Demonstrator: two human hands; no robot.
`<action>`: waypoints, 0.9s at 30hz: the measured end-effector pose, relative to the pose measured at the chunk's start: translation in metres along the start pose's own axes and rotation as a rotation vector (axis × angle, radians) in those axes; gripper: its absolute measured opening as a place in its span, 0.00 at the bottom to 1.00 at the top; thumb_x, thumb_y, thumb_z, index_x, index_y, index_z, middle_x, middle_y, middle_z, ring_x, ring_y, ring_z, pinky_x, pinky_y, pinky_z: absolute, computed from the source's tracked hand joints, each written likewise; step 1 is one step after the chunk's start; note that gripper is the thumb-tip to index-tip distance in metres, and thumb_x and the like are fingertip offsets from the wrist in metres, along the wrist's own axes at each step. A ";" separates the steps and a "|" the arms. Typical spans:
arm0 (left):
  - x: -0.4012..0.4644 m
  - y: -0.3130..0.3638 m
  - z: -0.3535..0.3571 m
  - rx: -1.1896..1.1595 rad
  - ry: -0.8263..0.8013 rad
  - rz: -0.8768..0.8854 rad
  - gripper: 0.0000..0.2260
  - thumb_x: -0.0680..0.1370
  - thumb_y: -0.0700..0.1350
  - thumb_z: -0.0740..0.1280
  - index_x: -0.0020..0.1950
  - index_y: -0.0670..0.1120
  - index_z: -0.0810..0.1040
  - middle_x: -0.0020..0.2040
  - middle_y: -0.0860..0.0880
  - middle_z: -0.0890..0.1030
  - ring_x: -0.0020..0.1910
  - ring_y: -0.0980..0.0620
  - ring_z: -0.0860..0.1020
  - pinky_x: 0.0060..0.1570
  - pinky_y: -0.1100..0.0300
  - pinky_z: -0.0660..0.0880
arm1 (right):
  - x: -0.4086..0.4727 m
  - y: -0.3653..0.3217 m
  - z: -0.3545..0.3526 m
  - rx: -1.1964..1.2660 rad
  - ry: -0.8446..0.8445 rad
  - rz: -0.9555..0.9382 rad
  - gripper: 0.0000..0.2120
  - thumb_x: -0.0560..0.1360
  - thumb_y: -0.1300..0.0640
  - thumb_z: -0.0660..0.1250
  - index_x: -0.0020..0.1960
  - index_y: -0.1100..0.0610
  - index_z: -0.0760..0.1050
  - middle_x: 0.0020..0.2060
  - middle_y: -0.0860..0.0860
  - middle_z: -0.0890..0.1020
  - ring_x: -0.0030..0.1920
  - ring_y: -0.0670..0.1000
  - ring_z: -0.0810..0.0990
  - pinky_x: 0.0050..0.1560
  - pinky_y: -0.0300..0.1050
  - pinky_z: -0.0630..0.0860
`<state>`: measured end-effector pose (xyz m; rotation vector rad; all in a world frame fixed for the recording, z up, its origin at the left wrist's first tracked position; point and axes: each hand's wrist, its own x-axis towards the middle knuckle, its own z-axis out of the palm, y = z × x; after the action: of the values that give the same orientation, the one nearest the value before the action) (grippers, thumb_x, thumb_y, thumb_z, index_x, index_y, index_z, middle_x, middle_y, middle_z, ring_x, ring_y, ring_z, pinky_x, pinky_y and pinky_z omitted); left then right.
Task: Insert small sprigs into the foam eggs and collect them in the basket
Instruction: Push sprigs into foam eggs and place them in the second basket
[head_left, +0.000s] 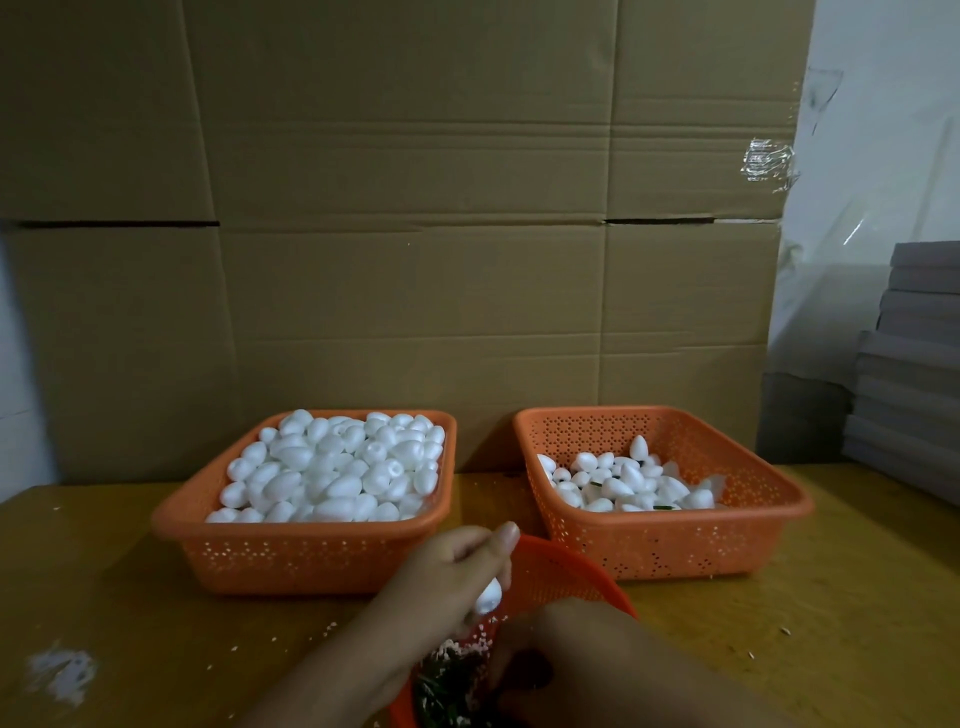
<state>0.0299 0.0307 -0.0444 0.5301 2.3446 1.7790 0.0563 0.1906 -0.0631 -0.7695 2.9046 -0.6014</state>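
My left hand (447, 577) grips a white foam egg (489, 595) above the near round orange basket (561, 571). That basket holds dark green sprigs (447, 691) and white crumbs. My right hand (566, 654) reaches down into it among the sprigs, its fingertips in shadow. A full orange basket of plain foam eggs (332, 467) stands at the left. The right orange basket (675, 540) holds fewer eggs (623, 483), some with green sprigs showing.
A wall of brown cardboard (415, 208) stands right behind the baskets. Grey stacked boards (914, 364) sit at the far right. Foam crumbs (62, 673) lie scattered on the yellow-brown table (104, 571).
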 end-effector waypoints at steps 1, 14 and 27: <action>0.002 -0.003 -0.002 -0.033 -0.001 -0.012 0.18 0.79 0.59 0.62 0.34 0.49 0.76 0.26 0.54 0.73 0.25 0.60 0.70 0.26 0.68 0.66 | 0.000 0.000 -0.001 -0.002 0.036 0.002 0.10 0.74 0.48 0.66 0.55 0.46 0.79 0.53 0.42 0.82 0.52 0.41 0.79 0.46 0.24 0.67; 0.013 -0.008 -0.009 -0.458 0.132 -0.078 0.05 0.78 0.34 0.67 0.50 0.40 0.82 0.48 0.44 0.86 0.45 0.52 0.85 0.40 0.60 0.80 | -0.001 -0.001 -0.004 0.169 0.432 0.036 0.11 0.73 0.56 0.65 0.53 0.42 0.75 0.42 0.41 0.80 0.45 0.40 0.78 0.46 0.37 0.75; 0.009 -0.007 -0.009 -0.373 0.071 0.018 0.11 0.79 0.34 0.65 0.58 0.45 0.80 0.54 0.49 0.85 0.55 0.52 0.83 0.50 0.62 0.79 | -0.002 -0.002 -0.005 0.274 0.514 0.047 0.20 0.75 0.58 0.66 0.59 0.35 0.74 0.41 0.35 0.80 0.45 0.39 0.79 0.46 0.37 0.77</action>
<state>0.0175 0.0239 -0.0479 0.4363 1.9780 2.2043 0.0581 0.1921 -0.0579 -0.5750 3.1541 -1.3321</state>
